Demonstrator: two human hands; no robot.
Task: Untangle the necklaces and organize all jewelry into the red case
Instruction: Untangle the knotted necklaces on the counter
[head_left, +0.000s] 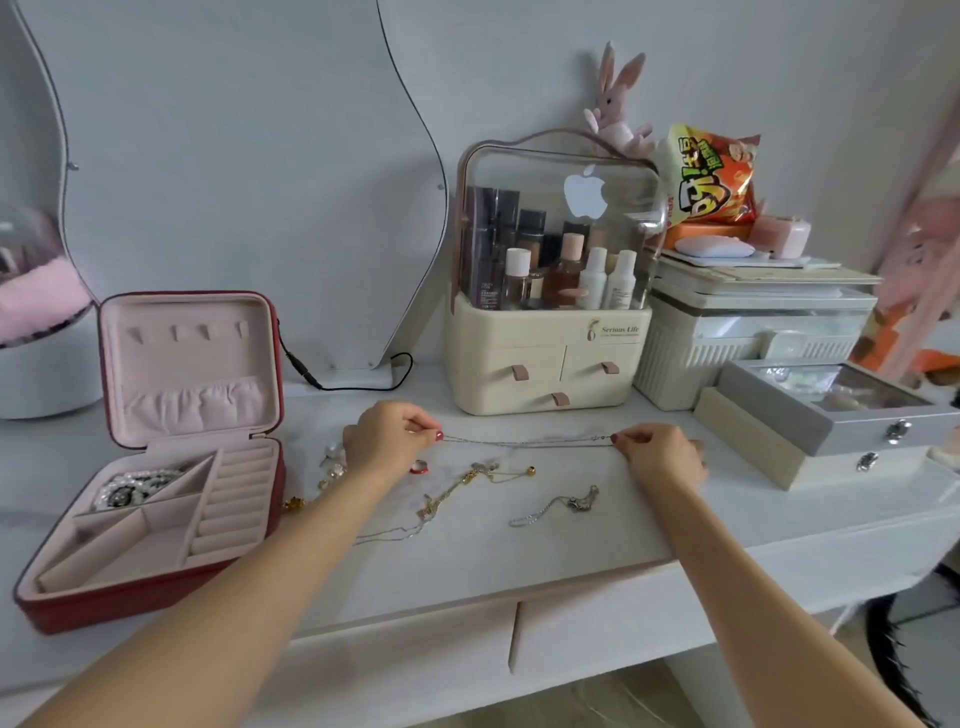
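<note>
Left hand (387, 439) and right hand (660, 449) each pinch an end of one silver necklace (524, 441), stretched taut over the table (571, 545). Two more chains, gold (467, 480) and silver (563, 504), plus a red ring (418, 467) lie just below. Open red case (156, 467) sits left; a cream organizer (550, 353) stands behind.

1 head-worn wide-angle view, facing forward and down, close over tabletop (519, 545)

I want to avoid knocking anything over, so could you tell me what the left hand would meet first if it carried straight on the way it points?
Probably the cream makeup organizer. The left hand, pinching the silver chain, points away and slightly right; only bare table seems to lie between, though depth is unclear.
</note>
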